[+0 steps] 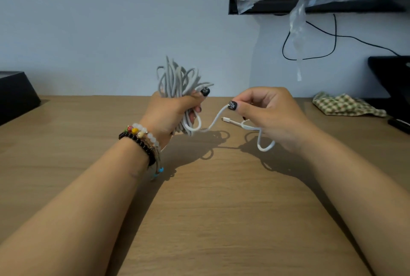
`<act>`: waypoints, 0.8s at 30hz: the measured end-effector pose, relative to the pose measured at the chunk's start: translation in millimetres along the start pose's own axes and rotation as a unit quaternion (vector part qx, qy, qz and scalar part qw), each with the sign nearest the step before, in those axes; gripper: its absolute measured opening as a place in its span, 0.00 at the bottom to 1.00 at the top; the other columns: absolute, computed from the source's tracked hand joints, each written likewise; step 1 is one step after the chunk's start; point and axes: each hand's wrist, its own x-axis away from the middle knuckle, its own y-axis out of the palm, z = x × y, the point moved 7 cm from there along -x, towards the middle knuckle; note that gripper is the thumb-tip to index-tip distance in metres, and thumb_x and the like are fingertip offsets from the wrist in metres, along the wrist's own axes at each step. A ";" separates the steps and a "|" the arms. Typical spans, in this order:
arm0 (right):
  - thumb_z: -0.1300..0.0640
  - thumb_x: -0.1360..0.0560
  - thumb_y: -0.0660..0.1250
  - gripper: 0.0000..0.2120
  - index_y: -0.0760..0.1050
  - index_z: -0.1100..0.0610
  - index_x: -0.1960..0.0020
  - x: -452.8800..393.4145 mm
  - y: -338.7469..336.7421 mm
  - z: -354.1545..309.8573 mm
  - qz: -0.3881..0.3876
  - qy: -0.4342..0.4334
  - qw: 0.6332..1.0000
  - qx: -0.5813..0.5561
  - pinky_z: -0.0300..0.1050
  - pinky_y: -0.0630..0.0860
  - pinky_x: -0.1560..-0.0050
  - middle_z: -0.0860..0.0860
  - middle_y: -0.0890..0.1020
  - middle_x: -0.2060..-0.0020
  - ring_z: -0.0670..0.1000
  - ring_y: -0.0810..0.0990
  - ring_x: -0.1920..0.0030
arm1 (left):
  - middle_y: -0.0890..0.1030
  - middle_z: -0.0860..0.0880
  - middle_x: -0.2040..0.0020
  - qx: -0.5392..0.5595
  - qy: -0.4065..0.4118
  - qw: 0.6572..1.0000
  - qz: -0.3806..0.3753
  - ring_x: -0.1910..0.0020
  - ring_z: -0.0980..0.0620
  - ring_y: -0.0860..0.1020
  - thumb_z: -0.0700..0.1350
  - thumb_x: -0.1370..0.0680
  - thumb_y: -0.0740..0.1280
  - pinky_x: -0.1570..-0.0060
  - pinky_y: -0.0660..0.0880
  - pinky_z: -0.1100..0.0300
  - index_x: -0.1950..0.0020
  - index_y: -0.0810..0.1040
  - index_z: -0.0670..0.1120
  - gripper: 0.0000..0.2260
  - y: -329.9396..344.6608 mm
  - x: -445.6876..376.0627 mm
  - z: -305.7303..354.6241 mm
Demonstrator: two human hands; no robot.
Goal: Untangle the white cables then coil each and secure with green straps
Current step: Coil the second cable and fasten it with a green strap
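Standing at the tabletop (199, 220), left to right:

Black box: a dark box (15, 93) sits at the far left edge, away from the work.

Left hand: the left hand (168, 113) is raised above the tabletop with its fingers (195, 98) curled tight round a bundle of white cables (177, 80). The loops stick up out of the fist, likely so the mass stays gathered while one strand is worked loose. Beaded bracelets (142, 138) ring that wrist.

Free strand: one white strand (213, 122) runs from under the fist across the gap to the other hand, slack and curving.

Right hand: the right hand (270, 116) pinches that strand between thumb and forefinger, the other fingers loosely folded. A connector end (226, 119) pokes out just below the thumb, and a small loop hangs beneath the palm. My guess is that it is feeding this end back out of the tangle.

Further right: a checked cloth (346, 105) lies near the wall; above it hangs a dark screen (310, 3) draped in clear plastic.

Green straps: none that I can see.

Progress: untangling looks barely begun.
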 end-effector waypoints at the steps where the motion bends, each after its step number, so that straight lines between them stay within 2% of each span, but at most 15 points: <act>1: 0.61 0.27 0.72 0.03 0.83 0.56 0.59 -0.1 0.1 1.0 -0.001 0.001 1.000 -0.011 0.40 0.72 0.59 0.57 0.82 0.65 0.47 0.75 0.64 | 0.78 0.49 0.72 -0.017 -0.001 1.000 -0.026 0.70 0.47 0.74 0.41 0.29 0.75 0.68 0.74 0.59 0.68 0.82 0.48 0.08 6.2 2.2 0.0; 2: 0.62 0.26 0.71 0.03 0.83 0.57 0.58 0.0 -0.1 0.9 -0.002 0.001 1.000 -0.022 0.35 0.71 0.62 0.51 0.81 0.68 0.43 0.74 0.67 | 0.79 0.49 0.72 -0.036 -0.002 0.998 -0.057 0.71 0.49 0.74 0.44 0.33 0.77 0.69 0.74 0.60 0.66 0.82 0.48 0.05 13.5 5.9 1.3; 4: 0.64 0.25 0.70 0.03 0.82 0.61 0.56 0.1 -1.2 0.1 0.000 -0.001 1.000 -0.030 0.30 0.68 0.67 0.46 0.80 0.71 0.39 0.73 0.72 | 0.79 0.50 0.71 -0.074 0.002 0.992 -0.105 0.74 0.53 0.75 0.46 0.39 0.76 0.72 0.75 0.63 0.62 0.81 0.45 0.10 24.4 11.7 2.8; 7: 0.63 0.25 0.70 0.03 0.82 0.61 0.56 0.3 -0.1 1.7 -0.005 0.004 1.000 -0.029 0.38 0.75 0.61 0.57 0.83 0.63 0.46 0.78 0.64 | 0.81 0.51 0.68 -0.123 0.022 0.982 -0.142 0.71 0.53 0.78 0.45 0.41 0.77 0.69 0.77 0.62 0.61 0.80 0.48 0.12 34.4 16.4 4.7; 9: 0.62 0.25 0.70 0.03 0.83 0.58 0.57 0.1 1.6 4.3 -0.009 0.015 1.000 -0.024 0.43 0.76 0.58 0.57 0.84 0.62 0.49 0.78 0.63 | 0.81 0.50 0.68 -0.159 0.021 0.979 -0.129 0.69 0.52 0.78 0.42 0.39 0.79 0.66 0.79 0.58 0.61 0.81 0.48 0.11 34.5 17.2 3.7; 12: 0.62 0.26 0.70 0.04 0.82 0.57 0.58 0.4 3.3 5.8 -0.010 0.025 0.999 -0.028 0.34 0.71 0.66 0.50 0.81 0.68 0.41 0.75 0.70 | 0.81 0.47 0.68 -0.203 0.033 0.974 -0.095 0.72 0.54 0.78 0.37 0.32 0.78 0.66 0.80 0.56 0.58 0.83 0.42 0.07 30.6 14.6 4.5; 14: 0.61 0.26 0.70 0.03 0.82 0.60 0.58 0.9 4.5 5.2 -0.010 0.030 0.999 -0.044 0.31 0.67 0.71 0.50 0.78 0.70 0.39 0.70 0.74 | 0.82 0.45 0.66 -0.198 0.038 0.975 -0.091 0.70 0.53 0.79 0.37 0.30 0.76 0.65 0.80 0.57 0.57 0.83 0.43 0.05 30.7 14.5 5.0; 17: 0.60 0.26 0.70 0.05 0.82 0.62 0.56 1.4 5.9 4.1 -0.013 0.028 0.998 -0.052 0.31 0.65 0.72 0.52 0.75 0.70 0.40 0.67 0.75 | 0.83 0.49 0.65 -0.185 0.030 0.977 -0.102 0.65 0.53 0.81 0.36 0.30 0.76 0.61 0.81 0.59 0.60 0.83 0.46 0.06 32.8 14.0 3.8; 21: 0.60 0.25 0.70 0.04 0.83 0.58 0.54 -0.8 1.6 6.9 -0.006 0.033 0.998 -0.051 0.34 0.66 0.72 0.48 0.76 0.73 0.42 0.68 0.75 | 0.85 0.44 0.61 -0.172 0.008 0.977 -0.123 0.54 0.44 0.83 0.35 0.29 0.73 0.50 0.80 0.51 0.61 0.84 0.44 0.05 32.4 11.5 -1.4; 24: 0.62 0.26 0.70 0.04 0.83 0.55 0.54 -2.7 -0.8 10.4 0.002 0.042 0.998 -0.040 0.37 0.67 0.72 0.48 0.79 0.73 0.44 0.69 0.76 | 0.83 0.42 0.65 -0.076 -0.036 0.991 -0.106 0.58 0.41 0.84 0.33 0.27 0.71 0.50 0.81 0.48 0.57 0.82 0.40 0.03 28.6 11.8 -8.5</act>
